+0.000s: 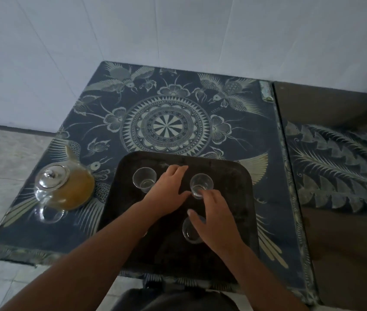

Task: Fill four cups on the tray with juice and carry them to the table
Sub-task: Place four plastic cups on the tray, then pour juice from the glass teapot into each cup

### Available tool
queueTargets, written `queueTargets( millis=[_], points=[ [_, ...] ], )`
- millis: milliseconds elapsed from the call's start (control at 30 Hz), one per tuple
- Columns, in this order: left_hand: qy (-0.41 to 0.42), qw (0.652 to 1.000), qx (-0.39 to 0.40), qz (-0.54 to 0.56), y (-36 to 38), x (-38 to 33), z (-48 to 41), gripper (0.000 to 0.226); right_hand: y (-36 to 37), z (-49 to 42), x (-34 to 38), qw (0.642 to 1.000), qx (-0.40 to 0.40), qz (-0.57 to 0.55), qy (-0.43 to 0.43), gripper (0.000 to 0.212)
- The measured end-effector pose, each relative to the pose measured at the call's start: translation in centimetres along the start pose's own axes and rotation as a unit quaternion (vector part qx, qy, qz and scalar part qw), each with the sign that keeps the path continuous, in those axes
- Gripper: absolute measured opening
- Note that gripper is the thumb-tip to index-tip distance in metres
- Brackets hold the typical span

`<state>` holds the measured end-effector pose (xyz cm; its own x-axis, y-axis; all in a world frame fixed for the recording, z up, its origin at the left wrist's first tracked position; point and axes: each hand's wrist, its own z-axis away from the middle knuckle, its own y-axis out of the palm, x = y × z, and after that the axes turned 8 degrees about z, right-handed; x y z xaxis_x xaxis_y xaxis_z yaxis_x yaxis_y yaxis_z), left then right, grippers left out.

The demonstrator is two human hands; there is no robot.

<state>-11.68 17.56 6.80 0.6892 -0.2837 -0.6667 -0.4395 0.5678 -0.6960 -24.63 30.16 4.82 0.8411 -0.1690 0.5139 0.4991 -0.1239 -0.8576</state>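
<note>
A dark square tray [241, 221] lies on the table near its front edge. Three clear, empty glass cups show on it: one at the back left [144, 179], one at the back right [201, 184], one at the front right [189, 232]. My left forearm covers the tray's front left part. My left hand [166, 191] lies flat with straight fingers between the two back cups. My right hand [217, 214] hovers over the front right cup, its fingertips touching the base of the back right cup and its thumb spread out. A glass teapot [65, 189] of orange juice stands left of the tray.
The table [166, 122] wears a dark blue patterned cloth and stands against a white wall. A second dark table [346, 243] with a patterned runner adjoins on the right. Pale floor tiles lie to the left.
</note>
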Motion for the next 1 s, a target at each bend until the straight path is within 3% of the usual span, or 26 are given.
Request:
queueTargets(
  millis=[267, 567, 767, 1000],
  points=[
    [-0.010, 0.993, -0.104, -0.049, -4.3, 0.9, 4.6, 0.063, -1.2, -5.8, 4.5, 0.994, -0.007, 0.032, -0.105, 0.053],
    [-0.054, 0.982, -0.165, -0.081, -11.7, 9.1, 8.1, 0.052, 3.0, -9.9, 13.5, 0.986, 0.035, 0.051, -0.154, 0.055],
    [-0.038, 0.983, -0.159, -0.082, -17.2, 16.8, 9.5, 0.052, 8.3, -11.0, 20.5, 0.988, 0.067, 0.051, -0.132, 0.053],
    [-0.038, 0.989, -0.140, 0.001, -21.5, 24.3, 9.5, 0.056, 14.5, -8.9, 27.0, 0.992, 0.106, -0.062, 0.015, 0.060]
  ],
)
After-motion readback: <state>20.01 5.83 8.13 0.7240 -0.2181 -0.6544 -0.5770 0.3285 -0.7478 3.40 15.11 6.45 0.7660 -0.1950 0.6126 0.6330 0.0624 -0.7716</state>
